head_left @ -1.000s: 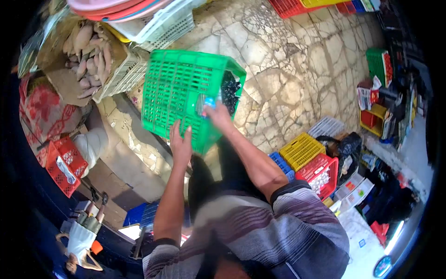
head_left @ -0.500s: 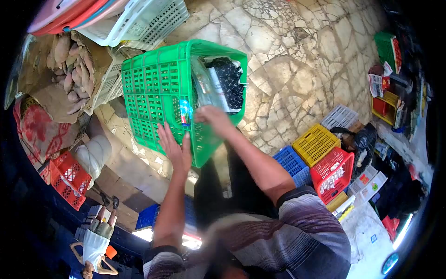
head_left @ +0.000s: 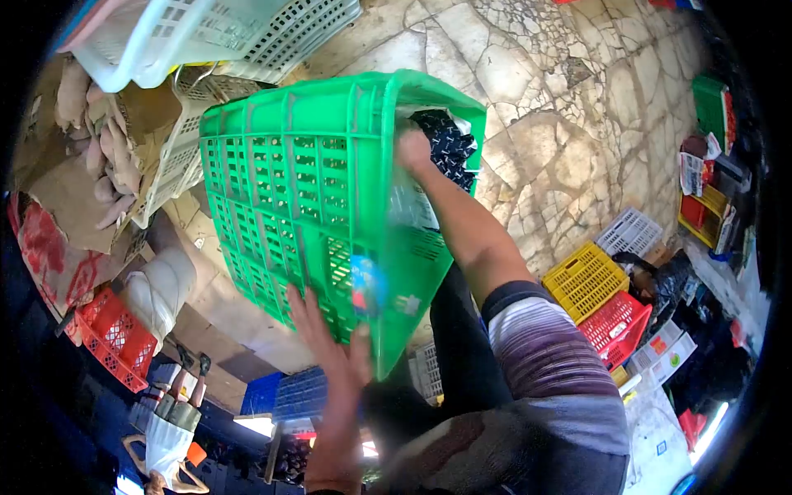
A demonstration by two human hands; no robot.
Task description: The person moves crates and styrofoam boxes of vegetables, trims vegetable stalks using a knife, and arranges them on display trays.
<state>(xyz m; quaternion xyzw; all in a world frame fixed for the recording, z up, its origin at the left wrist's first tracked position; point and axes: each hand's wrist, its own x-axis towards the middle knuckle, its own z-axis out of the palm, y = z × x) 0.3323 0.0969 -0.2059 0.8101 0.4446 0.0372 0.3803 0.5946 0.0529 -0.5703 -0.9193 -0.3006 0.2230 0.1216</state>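
Note:
A large green plastic crate (head_left: 280, 186) stands before me, tilted, its opening facing right. My left hand (head_left: 330, 342) lies with fingers stretched out against its lower side wall, the thumb near the rim. A blurred blue and red label (head_left: 364, 285) shows just above that hand. My right hand (head_left: 414, 151) reaches into the opening, its fingers curled closed; what they hold, if anything, is hidden. Beside it lies black cloth with a white pattern (head_left: 450, 144). Clear plastic (head_left: 404, 198) hangs below the right hand, inside the crate.
White crates (head_left: 169, 33) and a box of sweet potatoes (head_left: 107, 157) stand at the left. A red crate (head_left: 115, 338) sits lower left. Yellow (head_left: 584, 283) and red (head_left: 615, 326) crates are at the right on cracked stone paving (head_left: 544, 157). A person (head_left: 169, 433) is at lower left.
The crate now appears larger and nearer, its lower rim further down. My right hand has moved up and deeper into the opening. My left hand has moved down along with the crate's side.

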